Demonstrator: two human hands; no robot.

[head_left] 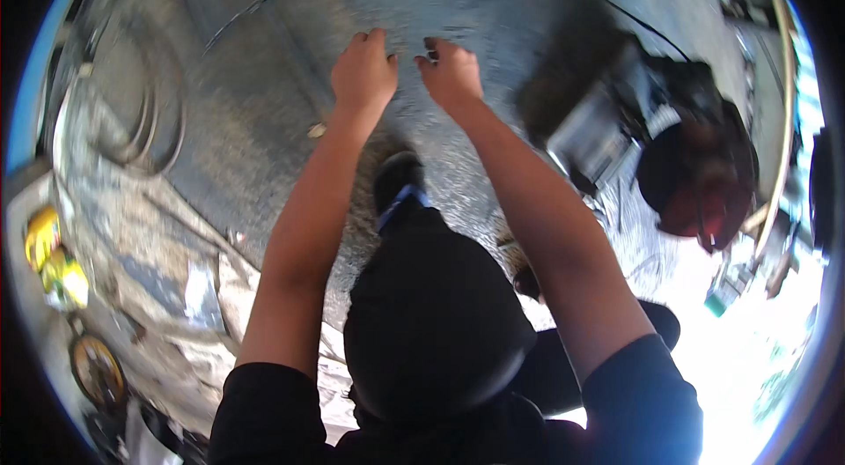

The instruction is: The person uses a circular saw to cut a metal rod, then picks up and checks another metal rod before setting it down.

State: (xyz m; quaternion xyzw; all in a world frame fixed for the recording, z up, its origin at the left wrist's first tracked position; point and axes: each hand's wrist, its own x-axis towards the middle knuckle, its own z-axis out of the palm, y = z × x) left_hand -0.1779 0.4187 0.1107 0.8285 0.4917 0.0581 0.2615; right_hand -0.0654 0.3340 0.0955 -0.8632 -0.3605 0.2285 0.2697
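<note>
My left hand [364,76] hangs over the grey floor with its fingers curled in. What it holds, if anything, is hidden from this side. Close beside it on the right, a short gap away, is my right hand [451,75], also curled, thumb toward the left hand. Something small and dark [431,48] shows at its fingertips, too blurred to name. Both bare forearms reach forward past my bent knee [431,315] in black cloth. A dark shoe [399,179] with a blue patch stands below the hands.
At right stands a blurred machine with a grey metal box [598,135] and a dark red rounded part [704,188]. Hose-like loops [150,126] lie at left near crumpled sheeting [141,262]. Yellow packets [55,258] and a yellow-rimmed wheel [97,368] sit at far left.
</note>
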